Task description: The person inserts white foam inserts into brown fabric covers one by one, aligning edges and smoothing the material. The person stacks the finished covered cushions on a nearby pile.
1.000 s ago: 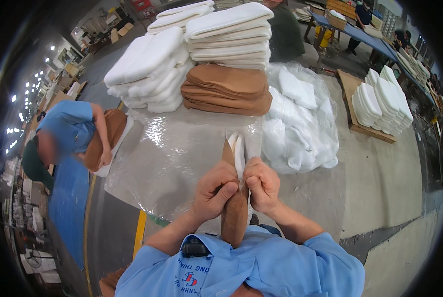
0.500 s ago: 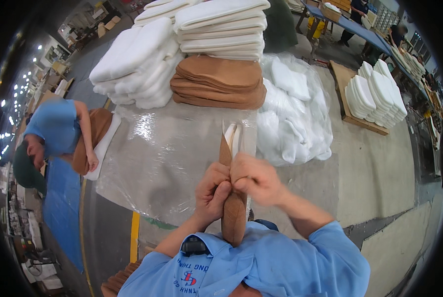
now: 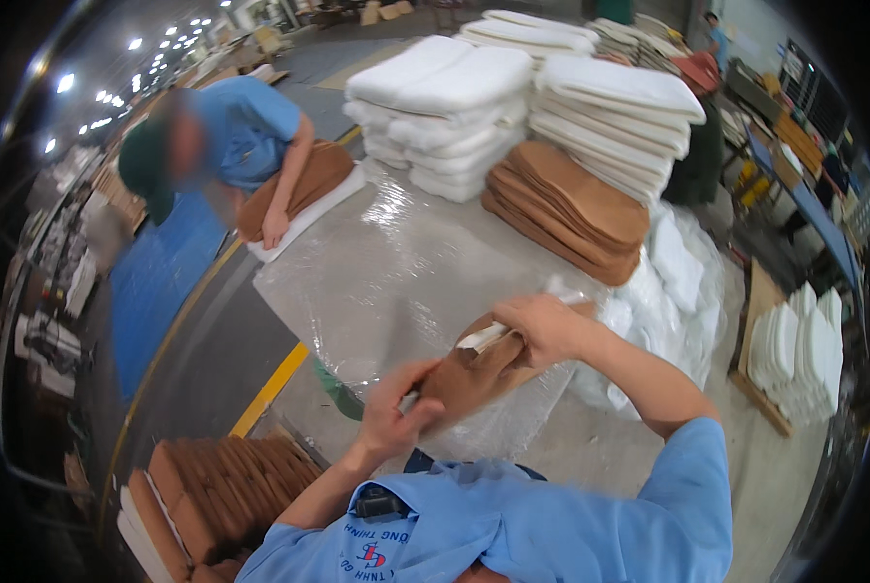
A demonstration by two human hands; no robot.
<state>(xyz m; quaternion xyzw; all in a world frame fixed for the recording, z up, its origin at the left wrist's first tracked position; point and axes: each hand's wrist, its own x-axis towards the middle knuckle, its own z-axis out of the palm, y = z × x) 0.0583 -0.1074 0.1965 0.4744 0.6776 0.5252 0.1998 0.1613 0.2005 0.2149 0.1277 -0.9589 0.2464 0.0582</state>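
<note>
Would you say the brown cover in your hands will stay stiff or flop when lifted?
Probably floppy: the brown cover sags and creases between the left hand and right hand. Likely light, since fingers alone hold it up.

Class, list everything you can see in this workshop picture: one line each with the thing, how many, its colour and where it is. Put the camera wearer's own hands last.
brown cover: one, brown with a white pad showing at its open end, held over the table's near edge
table: one, wrapped in clear plastic film, centre
white foam pads: two tall stacks, far side of table
brown covers stack: one, brown, right of table
finished brown cushions: one row, lower left
co-worker: one, blue shirt, green cap, bent over a brown cushion, upper left
left hand: grips cover's near end
right hand: grips cover's far end
</note>
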